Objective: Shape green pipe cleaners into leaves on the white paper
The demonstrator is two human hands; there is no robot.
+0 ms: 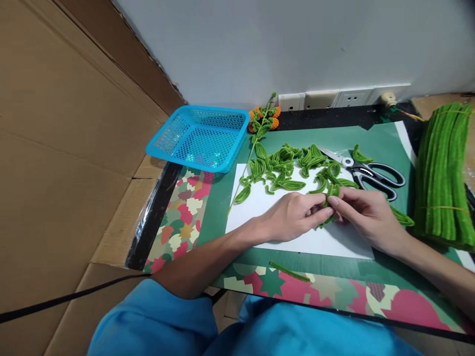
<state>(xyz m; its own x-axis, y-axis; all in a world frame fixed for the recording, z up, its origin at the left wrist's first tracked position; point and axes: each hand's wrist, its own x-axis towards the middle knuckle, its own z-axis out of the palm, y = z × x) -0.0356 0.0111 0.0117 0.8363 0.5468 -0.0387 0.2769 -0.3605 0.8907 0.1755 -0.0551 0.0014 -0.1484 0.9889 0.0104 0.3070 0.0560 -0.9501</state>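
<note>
Over a white sheet of paper [241, 217], my left hand [297, 215] and my right hand [367, 212] meet, both with fingers closed on a green pipe cleaner leaf [333, 191]. Part of this leaf is hidden behind the fingertips. Just beyond my hands lies a pile of fuzzy green pipe cleaner leaves [282, 160], several of them curled. Scissors [367, 173] with black and grey handles rest behind my right hand, blades slightly apart. A green stem with leaves and orange flowers [273, 122] lies at the back left of the paper.
A blue plastic basket [208, 141] stands at the back left. Thick bundles of green pipe cleaners [443, 173] lie at the right edge. One short green piece [289, 272] lies near the front edge. Wall sockets [351, 98] line the back; cardboard [74, 123] walls the left.
</note>
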